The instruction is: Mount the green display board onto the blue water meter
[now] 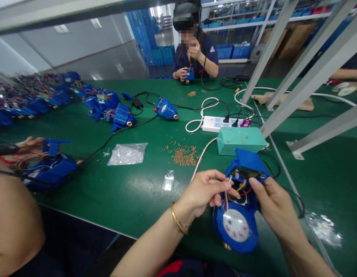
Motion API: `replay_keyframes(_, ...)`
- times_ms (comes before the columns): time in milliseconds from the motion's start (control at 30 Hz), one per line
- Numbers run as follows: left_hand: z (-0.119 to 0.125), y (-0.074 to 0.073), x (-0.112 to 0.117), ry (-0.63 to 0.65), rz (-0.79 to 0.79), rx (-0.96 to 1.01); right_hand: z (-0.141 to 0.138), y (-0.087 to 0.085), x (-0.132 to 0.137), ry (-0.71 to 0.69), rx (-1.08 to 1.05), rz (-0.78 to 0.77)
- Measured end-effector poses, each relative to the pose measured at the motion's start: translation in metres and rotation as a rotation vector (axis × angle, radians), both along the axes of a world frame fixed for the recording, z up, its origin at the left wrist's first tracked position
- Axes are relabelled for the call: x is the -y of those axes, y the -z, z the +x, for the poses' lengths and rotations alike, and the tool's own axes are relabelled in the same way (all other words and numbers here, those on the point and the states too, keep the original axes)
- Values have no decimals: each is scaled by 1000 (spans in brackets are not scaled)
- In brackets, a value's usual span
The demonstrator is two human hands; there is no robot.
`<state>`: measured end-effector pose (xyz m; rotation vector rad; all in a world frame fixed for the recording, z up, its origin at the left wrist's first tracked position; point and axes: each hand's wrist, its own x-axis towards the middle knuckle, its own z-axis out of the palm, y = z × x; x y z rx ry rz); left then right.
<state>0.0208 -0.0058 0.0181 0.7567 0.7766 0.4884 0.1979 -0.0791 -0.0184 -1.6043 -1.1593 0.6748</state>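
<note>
The left hand [203, 190] pinches thin wires [226, 199] between thumb and fingers; the right hand [278, 204] grips the blue lid [249, 161] of the meter [236, 227], nearer than the green box [238, 141].

a white power strip [211, 125] is seen on the green table [146, 215], with two black plugs [226, 119] pushed into it. a pale green box [238, 141] is set just in front of the strip. to the left, lots of tiny copper-coloured screws [184, 156] are spread in a loose heap. beside them, a clear bag [127, 154] filled with little pale bits is laid flat. across the table, a person [210, 48] dressed in dark blue is seen. behind, blue bins [241, 51] are kept on white shelves [224, 27]. on the right, pale posts [269, 52] are slanted up from the table.
</note>
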Motion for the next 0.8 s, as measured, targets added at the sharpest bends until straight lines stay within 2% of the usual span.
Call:
replay_keyframes(100,-4,-3,-6,57,-110,35,-1,0,2,14,61,11)
replay_keyframes(167,-4,-3,-8,21,-133,26,-1,-1,3,13,55,31)
replay_keyframes(333,2,0,-2,-138,38,-10,-6,-4,6,75,94,41)
replay_keyframes(433,6,0,5,-166,106,-35,-10,-7,8,122,160,54)
replay_keyframes(667,9,1,10,-112,43,10,-20,-15,8,179,164,114)
replay_keyframes(800,9,4,10,-130,3,6,-22,-18,6,174,154,114)
